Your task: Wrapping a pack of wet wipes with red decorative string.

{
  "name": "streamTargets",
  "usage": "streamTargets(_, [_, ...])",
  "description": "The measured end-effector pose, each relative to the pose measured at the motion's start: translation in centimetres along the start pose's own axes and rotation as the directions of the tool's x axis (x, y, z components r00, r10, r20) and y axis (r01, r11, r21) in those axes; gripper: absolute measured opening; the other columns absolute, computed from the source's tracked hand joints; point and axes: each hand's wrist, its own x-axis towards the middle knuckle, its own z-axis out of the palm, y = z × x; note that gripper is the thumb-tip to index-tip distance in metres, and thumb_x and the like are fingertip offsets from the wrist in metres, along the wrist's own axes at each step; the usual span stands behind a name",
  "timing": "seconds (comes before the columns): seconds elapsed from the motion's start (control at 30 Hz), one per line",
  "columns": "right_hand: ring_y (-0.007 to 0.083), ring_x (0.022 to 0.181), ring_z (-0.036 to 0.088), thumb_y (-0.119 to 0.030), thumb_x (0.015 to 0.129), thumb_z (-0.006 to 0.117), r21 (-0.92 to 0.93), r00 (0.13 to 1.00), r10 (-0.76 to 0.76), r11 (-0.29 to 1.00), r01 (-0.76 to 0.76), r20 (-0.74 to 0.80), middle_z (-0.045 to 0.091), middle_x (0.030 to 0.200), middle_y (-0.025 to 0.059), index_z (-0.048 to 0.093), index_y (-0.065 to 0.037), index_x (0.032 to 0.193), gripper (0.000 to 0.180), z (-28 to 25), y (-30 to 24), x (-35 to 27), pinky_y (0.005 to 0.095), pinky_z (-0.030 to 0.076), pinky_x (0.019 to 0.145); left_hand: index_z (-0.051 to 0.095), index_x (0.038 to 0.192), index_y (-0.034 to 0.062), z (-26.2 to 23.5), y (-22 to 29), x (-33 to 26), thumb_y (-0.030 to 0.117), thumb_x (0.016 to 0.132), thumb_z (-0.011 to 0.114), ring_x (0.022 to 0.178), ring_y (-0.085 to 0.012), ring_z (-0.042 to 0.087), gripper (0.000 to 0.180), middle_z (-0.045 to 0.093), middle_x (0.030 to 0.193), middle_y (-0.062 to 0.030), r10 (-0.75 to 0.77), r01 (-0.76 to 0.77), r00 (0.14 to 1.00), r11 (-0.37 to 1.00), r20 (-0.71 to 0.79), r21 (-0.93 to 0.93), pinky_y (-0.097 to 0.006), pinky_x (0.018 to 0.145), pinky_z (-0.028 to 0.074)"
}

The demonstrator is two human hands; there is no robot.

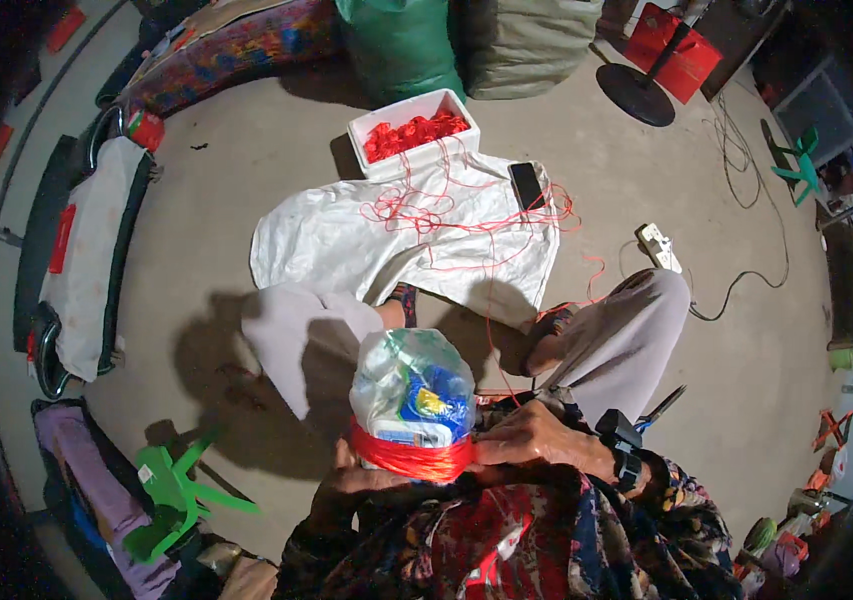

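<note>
A clear plastic-wrapped bundle [386,375] stands upright in my lap, with blue, yellow and white packaging showing through. A thick band of red string [411,458] is wound around its lower part. My left hand [354,480] holds the bundle at its lower left, its thumb up along the side and part of the hand hidden. On the other side my right hand [536,440] is closed, its fingertips at the string band. A single red strand runs from my lap up to loose, tangled red string [411,208] on a white sack [316,245].
Beyond the sack stands a white foam box [364,165] full of red string. A phone [526,187] lies on the sack. Scissors [661,405] are by my right wrist, a power strip [658,247] farther right. Green stools [161,490] stand left and far right; large sacks [401,50] behind.
</note>
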Motion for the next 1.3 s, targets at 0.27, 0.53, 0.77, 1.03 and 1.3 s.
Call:
streamTargets(0.27, [0.0263, 0.073, 0.067, -0.008, 0.078, 0.065, 0.159, 0.990, 0.137, 0.979, -0.129, -0.040, 0.068, 0.091, 0.0126, 0.064, -0.002, 0.110, 0.033, -0.3, -1.2, -0.5, 0.0311, 0.053, 0.064, 0.052, 0.124, 0.0032, -0.2, 1.8, 0.7, 0.015, 0.062, 0.081, 0.105, -0.0204, 0.059, 0.070, 0.062, 0.113, -0.0075, -0.072, 0.048, 0.980, 0.991, 0.188, 0.129, -0.037, 0.095, 0.044])
streamTargets(0.53, [0.0346, 0.076, 0.062, -0.012, 0.090, 0.054, -0.138, 0.897, 0.442, 0.890, -0.434, 0.026, 0.064, 0.092, 0.0154, 0.064, -0.002, 0.102, 0.018, -4.8, -4.2, 1.9, 0.0399, 0.050, 0.068, 0.058, 0.107, -0.0033, 0.7, 5.9, 2.3, 0.017, 0.059, 0.083, 0.090, -0.0148, 0.061, 0.058, 0.065, 0.096, -0.0087, 0.007, 0.012, 0.987, 0.993, -0.163, 0.116, -0.029, 0.081, 0.047])
streamTargets(0.77, [0.0324, 0.076, 0.062, -0.013, 0.085, 0.061, -0.491, 0.953, 0.275, 0.852, -0.181, 0.127, 0.065, 0.095, 0.0110, 0.064, -0.006, 0.101, 0.018, -7.8, -7.2, 4.2, 0.0390, 0.050, 0.067, 0.055, 0.116, 0.0005, -0.9, 8.2, 5.4, 0.016, 0.053, 0.082, 0.094, -0.0194, 0.060, 0.070, 0.065, 0.103, -0.0104, 0.437, -0.344, 0.898, 0.772, -0.053, 0.534, -0.031, 0.088, 0.045])
streamTargets(1.03, [0.0258, 0.074, 0.063, -0.017, 0.086, 0.063, -0.358, 0.964, 0.052, 0.932, 0.046, 0.259, 0.066, 0.084, 0.0113, 0.067, -0.005, 0.094, 0.015, -11.9, -8.4, 14.2, 0.0315, 0.050, 0.068, 0.056, 0.111, -0.0013, 4.7, 12.4, 3.4, 0.017, 0.064, 0.067, 0.075, -0.0373, 0.060, 0.051, 0.062, 0.074, -0.0209, 0.200, -0.301, 0.934, -0.013, 0.297, 0.954, -0.045, 0.079, 0.042])
streamTargets(1.3, [0.0114, 0.093, 0.060, -0.021, 0.090, 0.061, 0.162, 0.910, 0.414, 0.899, -0.407, -0.010, 0.069, 0.103, 0.0062, 0.065, 0.000, 0.104, 0.025, -7.1, 0.9, 7.2, 0.0279, 0.048, 0.082, 0.052, 0.120, 0.0022, 1.8, 15.8, 0.6, 0.028, 0.053, 0.083, 0.102, -0.0307, 0.059, 0.078, 0.062, 0.106, -0.0181, 0.581, -0.536, 0.775, 0.399, 0.247, 0.744, -0.041, 0.090, 0.043])
